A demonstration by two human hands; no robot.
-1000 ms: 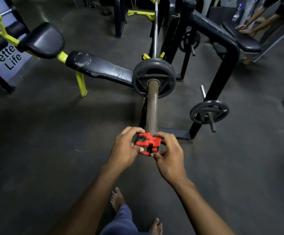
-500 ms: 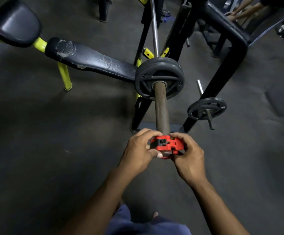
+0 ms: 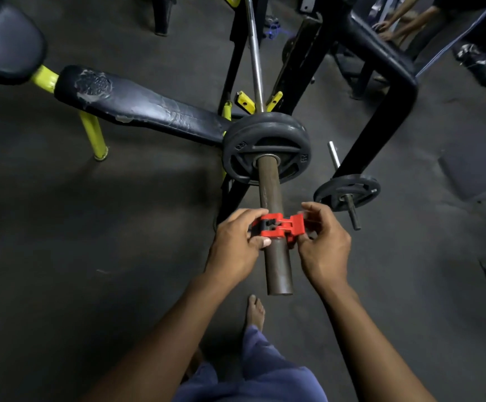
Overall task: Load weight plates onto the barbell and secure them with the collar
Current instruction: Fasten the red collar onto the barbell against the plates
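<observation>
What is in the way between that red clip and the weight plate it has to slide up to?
Nothing visible. The red collar sits around the barbell sleeve, held by the left hand and right hand. Only bare sleeve shows between it and the loaded weight plate.

The barbell sleeve (image 3: 273, 227) runs from 6 to 12 o'clock through the middle. A bare stretch of it lies open between the red collar (image 3: 279, 227) and the weight plate (image 3: 265, 149) at 12 o'clock. The left hand (image 3: 236, 245) at 9 and the right hand (image 3: 323, 242) at 3 close off both flanks of the collar. At 2 o'clock a smaller plate on a peg (image 3: 347, 191) and the black rack frame (image 3: 381, 111) crowd the side. The floor (image 3: 91, 256) toward 8 and 9 lies open; the bench pad (image 3: 149, 108) bars 10 o'clock.
</observation>
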